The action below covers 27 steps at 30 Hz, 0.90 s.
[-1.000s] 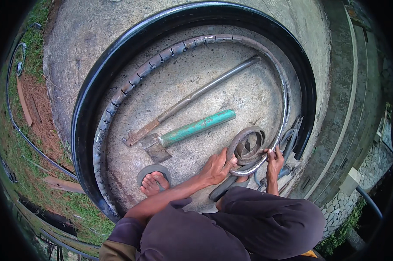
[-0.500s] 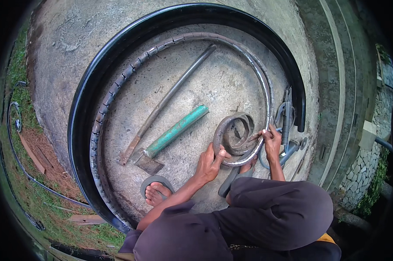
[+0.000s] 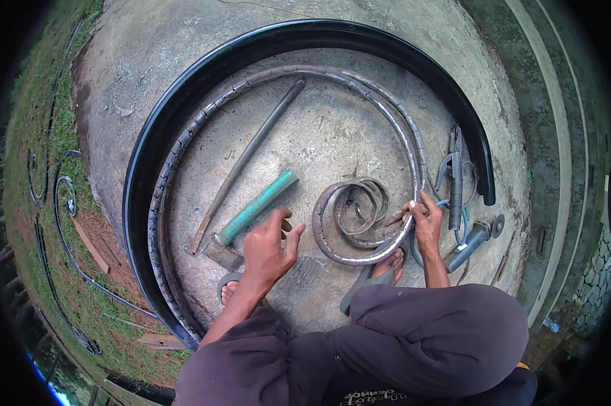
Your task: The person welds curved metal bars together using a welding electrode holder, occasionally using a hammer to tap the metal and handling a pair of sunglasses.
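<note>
A long grey strip (image 3: 413, 142) curves across the concrete slab and ends in a tight coil (image 3: 351, 220) in front of me. My right hand (image 3: 426, 220) grips the strip at the coil's right side. My left hand (image 3: 268, 250) hovers open above the slab, just left of the coil and near a hammer with a green handle (image 3: 254, 208). A long dark metal bar (image 3: 248, 159) lies beyond the hammer.
A wide black rubber band (image 3: 183, 88) rings the work area on the round slab (image 3: 386, 47). An angle grinder (image 3: 473, 238) with a blue cable lies at the right. My sandalled feet (image 3: 227, 287) rest on the slab. Grass and hoses lie to the left.
My left hand has let go of the coil's left edge and lifted to the left, fingers spread. The view has shifted left. My right hand stays on the strip.
</note>
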### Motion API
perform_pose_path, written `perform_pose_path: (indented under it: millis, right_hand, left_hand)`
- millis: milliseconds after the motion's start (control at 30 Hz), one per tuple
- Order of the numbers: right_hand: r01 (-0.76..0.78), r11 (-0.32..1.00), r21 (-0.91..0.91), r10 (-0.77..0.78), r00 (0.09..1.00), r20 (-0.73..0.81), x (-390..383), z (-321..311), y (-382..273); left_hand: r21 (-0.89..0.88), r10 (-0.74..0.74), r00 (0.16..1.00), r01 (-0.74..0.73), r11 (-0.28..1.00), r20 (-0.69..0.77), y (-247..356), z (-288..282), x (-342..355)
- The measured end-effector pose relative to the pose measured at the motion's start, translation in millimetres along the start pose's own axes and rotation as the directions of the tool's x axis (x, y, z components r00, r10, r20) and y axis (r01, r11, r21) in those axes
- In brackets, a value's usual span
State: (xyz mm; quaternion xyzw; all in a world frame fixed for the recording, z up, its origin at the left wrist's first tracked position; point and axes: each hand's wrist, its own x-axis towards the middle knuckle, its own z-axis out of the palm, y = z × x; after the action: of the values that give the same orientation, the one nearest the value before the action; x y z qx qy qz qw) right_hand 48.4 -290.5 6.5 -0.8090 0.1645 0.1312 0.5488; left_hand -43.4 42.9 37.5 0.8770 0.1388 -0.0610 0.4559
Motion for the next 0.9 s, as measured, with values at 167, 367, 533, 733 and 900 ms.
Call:
perform_pose_path:
  millis: [167, 367, 533, 733, 900]
  right_hand:
    - [-0.009, 0.986, 0.168, 0.000, 0.998, 0.055, 4, -3, 15]
    - [0.007, 0.967, 0.255, -0.025, 0.997, 0.069, 10, -1, 21]
    - [0.017, 0.950, 0.311, -0.037, 0.998, 0.060, 11, 5, 29]
    - [0.025, 0.927, 0.373, -0.036, 0.999, 0.021, 13, 6, 36]
    - [-0.031, 0.903, 0.429, 0.034, 0.999, 0.000, 6, 7, 24]
  left_hand:
    - [0.396, 0.253, 0.952, -0.169, 0.902, -0.171, 15, -50, 56]
    - [0.712, 0.332, 0.943, -0.250, 0.656, 0.025, 26, -86, 107]
    - [0.807, 0.220, 0.975, -0.154, 0.571, 0.031, 40, -108, 132]
    - [0.802, 0.223, 0.974, -0.170, 0.573, 0.047, 42, -106, 169]
    - [0.774, 0.287, 0.946, -0.293, 0.562, 0.149, 32, -90, 220]
